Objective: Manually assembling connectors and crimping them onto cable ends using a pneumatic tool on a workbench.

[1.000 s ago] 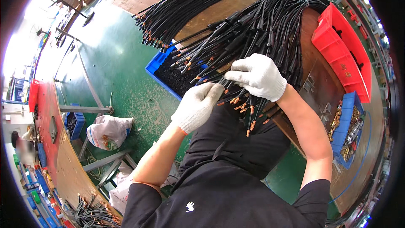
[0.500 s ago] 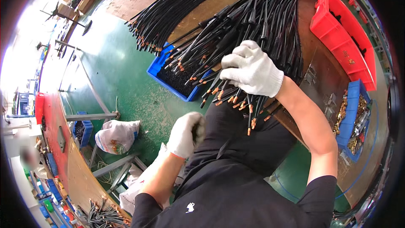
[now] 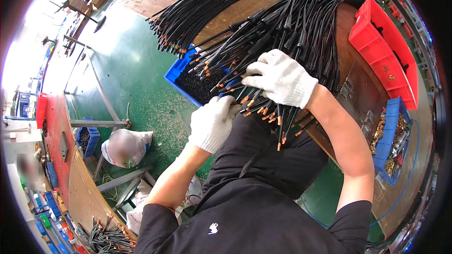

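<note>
Both hands were in white gloves. The right hand [image 3: 281, 77] lay on the thick bundle of black cables [image 3: 301, 23], fingers bent over it, tho tbh couldn't tell if they were clamped on any. The left hand [image 3: 213, 118] was just beside the copper-coloured tips [image 3: 266, 112], lower left of the other one, fingers curled, & I couldn't tell if it had a cable in it either. The two hands were apart, near each other. Bundle ran across the brown bench [image 3: 346, 37] w/ its ends sticking out over the person's black trousers [image 3: 294, 169]. Second cable bundle [image 3: 202, 14] was further up, to the left. Blue bin w/ small black parts [image 3: 176, 69] sat near the left hand. On the right: a red bin [image 3: 376, 56] + a blue bin w/ metal fittings [image 3: 387, 138].
</note>
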Motion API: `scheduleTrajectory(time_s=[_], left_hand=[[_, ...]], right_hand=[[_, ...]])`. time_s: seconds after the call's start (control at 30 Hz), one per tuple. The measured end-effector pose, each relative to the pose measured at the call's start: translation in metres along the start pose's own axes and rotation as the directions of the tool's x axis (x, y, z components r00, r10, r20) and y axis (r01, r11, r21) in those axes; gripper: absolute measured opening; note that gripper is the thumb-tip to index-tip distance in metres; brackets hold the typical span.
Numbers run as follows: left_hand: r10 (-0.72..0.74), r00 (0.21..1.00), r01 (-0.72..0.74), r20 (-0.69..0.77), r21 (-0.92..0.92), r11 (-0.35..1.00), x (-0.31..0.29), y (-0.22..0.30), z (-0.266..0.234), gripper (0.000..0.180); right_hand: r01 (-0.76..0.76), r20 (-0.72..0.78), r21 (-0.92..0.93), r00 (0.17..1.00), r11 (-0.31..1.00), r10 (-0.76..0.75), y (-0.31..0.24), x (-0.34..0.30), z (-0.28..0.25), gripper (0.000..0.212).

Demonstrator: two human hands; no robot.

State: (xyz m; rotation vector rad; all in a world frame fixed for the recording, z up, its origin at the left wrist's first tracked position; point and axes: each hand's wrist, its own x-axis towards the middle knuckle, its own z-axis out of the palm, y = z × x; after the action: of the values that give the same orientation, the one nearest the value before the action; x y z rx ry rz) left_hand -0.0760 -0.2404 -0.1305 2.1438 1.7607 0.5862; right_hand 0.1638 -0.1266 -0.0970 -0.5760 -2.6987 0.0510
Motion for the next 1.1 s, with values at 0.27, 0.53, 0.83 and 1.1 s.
scheduleTrajectory(time_s=[0.27, 0.53, 0.83, 1.1], left_hand=[[0.075, 0.986, -0.109, 0.149, 0.238, 0.965, 0.013, 0.006, 0.002, 0.030], [0.103, 0.967, -0.145, 0.234, 0.168, 0.975, 0.015, 0.011, -0.012, 0.026], [-0.263, 0.645, 0.723, 0.717, -0.685, -0.094, -0.042, -0.086, 0.015, 0.017], [-0.193, 0.813, 0.573, 0.549, -0.814, 0.096, -0.022, -0.041, 0.047, 0.041]], right_hand=[[0.011, 0.078, -0.030, 0.997, 0.999, -0.009, 0.004, 0.003, 0.004, 0.044], [-0.002, 0.036, -0.038, 0.999, 0.999, 0.003, 0.001, -0.001, 0.002, 0.041], [-0.005, 0.032, 0.030, 0.999, 1.000, 0.004, 0.003, 0.000, 0.005, 0.036], [-0.005, 0.027, -0.029, 1.000, 1.000, 0.006, -0.003, 0.003, -0.001, 0.031]])
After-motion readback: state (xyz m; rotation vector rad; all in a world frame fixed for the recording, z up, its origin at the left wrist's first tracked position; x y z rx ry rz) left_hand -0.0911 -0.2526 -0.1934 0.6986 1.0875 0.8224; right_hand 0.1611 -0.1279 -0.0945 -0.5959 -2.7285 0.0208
